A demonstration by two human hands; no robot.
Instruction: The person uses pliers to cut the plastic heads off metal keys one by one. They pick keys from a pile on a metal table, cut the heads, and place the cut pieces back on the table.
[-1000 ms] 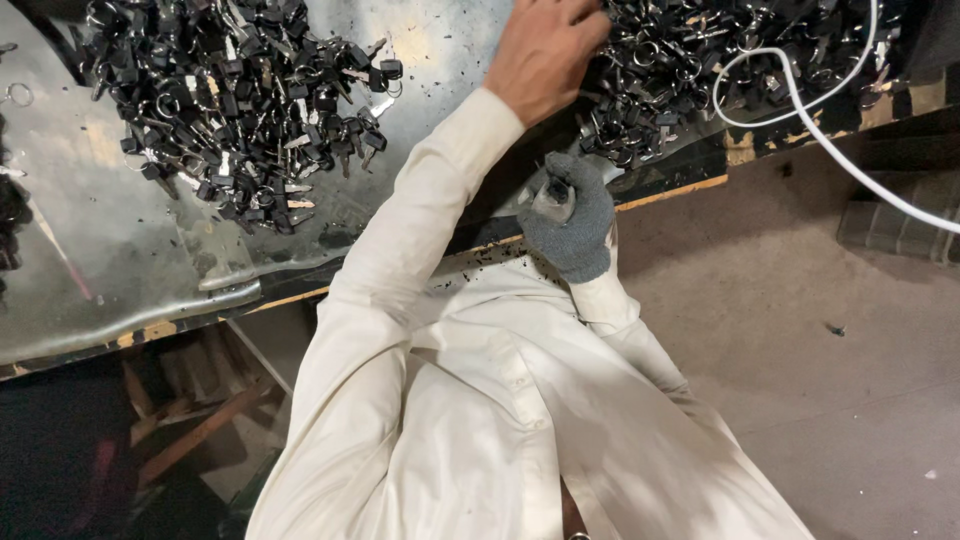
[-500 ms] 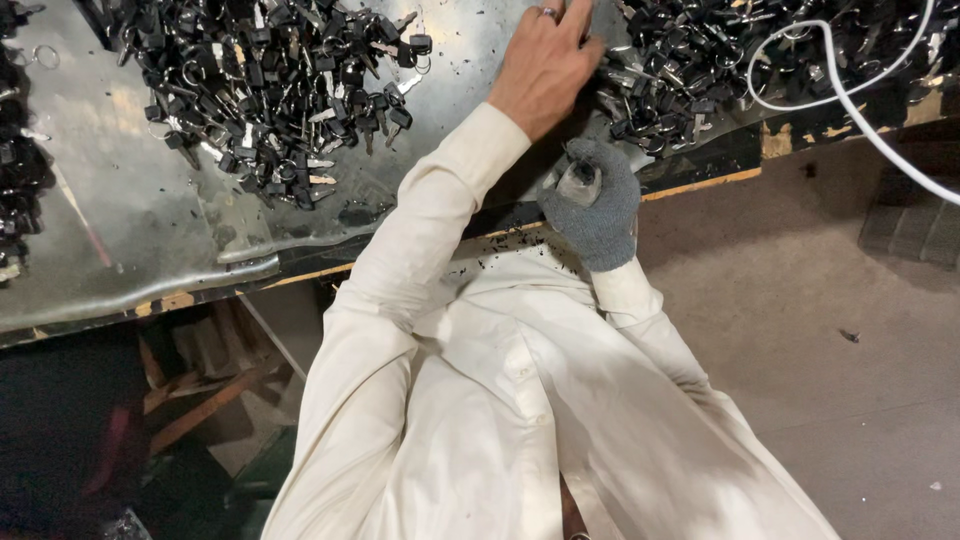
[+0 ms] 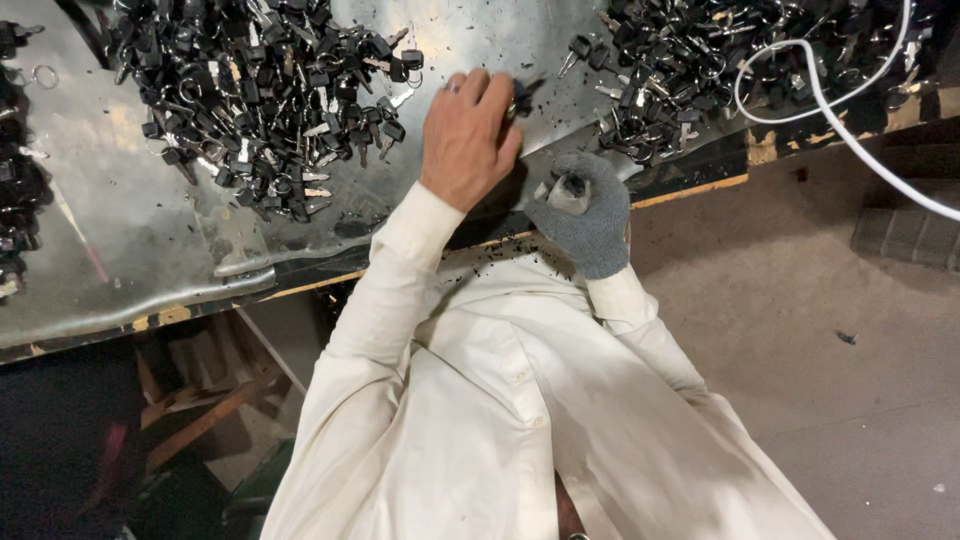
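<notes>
My bare left hand (image 3: 465,135) rests on the metal sheet (image 3: 120,230) between two heaps of black-headed keys. Its fingertips pinch a black-headed key (image 3: 522,95). The left heap of keys (image 3: 260,100) lies beside the hand, and the right heap of keys (image 3: 700,70) spreads past its fingertips. My right hand (image 3: 585,215), in a grey glove, is closed in a fist at the table's front edge, gripping a small pale metal object (image 3: 568,190) that only partly shows. White shirt sleeves cover both arms.
A white cable (image 3: 830,100) loops over the right heap and runs off to the right. More keys (image 3: 20,190) and a loose ring (image 3: 45,75) lie at the far left. The table's worn yellow edge (image 3: 690,188) borders a concrete floor (image 3: 820,330). Wooden scraps (image 3: 200,420) lie under the table.
My left hand has drawn back from the right heap toward the bare middle of the sheet, now pinching one key. The gloved right hand stays fisted at the table edge.
</notes>
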